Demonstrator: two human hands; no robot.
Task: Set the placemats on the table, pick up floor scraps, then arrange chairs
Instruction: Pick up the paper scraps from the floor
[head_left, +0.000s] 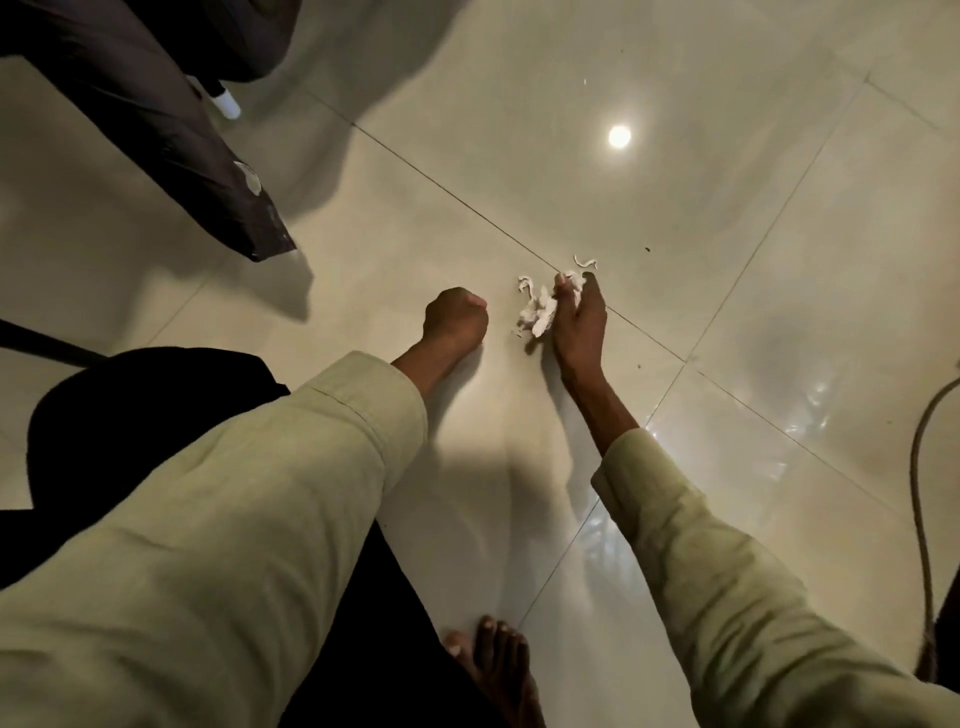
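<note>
White paper scraps (535, 312) lie bunched on the glossy tiled floor near the middle of the head view. My right hand (579, 325) is down at the floor with its fingers curled round the right part of the scraps. A thin curled scrap (586, 261) lies loose just beyond that hand. My left hand (457, 317) hovers to the left of the pile, curled into a fist; whether it holds anything is hidden. Both arms wear pale green sleeves.
A dark chair leg (156, 130) slants across the upper left, with a white-tipped leg (227, 104) behind it. My bare foot (493, 665) stands at the bottom centre. A cable (919, 493) curves along the right edge. Small dark specks dot the tiles.
</note>
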